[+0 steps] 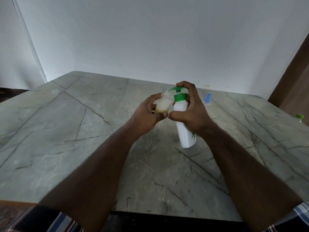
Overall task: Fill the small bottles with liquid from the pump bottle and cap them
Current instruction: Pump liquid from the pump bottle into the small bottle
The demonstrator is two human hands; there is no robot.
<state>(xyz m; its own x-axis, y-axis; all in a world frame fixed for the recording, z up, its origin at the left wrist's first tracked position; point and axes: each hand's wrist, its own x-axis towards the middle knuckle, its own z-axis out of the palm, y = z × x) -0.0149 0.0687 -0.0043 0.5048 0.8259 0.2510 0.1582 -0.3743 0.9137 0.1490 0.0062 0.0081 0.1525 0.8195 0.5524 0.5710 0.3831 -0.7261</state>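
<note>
A white pump bottle (184, 131) with a green collar and green pump head (177, 89) is held tilted above the table. My right hand (192, 111) grips its upper body, with a finger curled over the pump head. My left hand (147, 114) grips a small clear bottle (164, 103), uncapped and partly filled with pale yellowish liquid. The small bottle leans to the right, its open mouth right under the pump spout. The two thumbs nearly touch between the bottles.
A grey marble-patterned table (83, 131) fills the view. A small bottle with a blue cap (207, 97) lies behind my right hand. Another bottle with a green cap (299, 117) sits at the right edge. A white wall stands behind the table.
</note>
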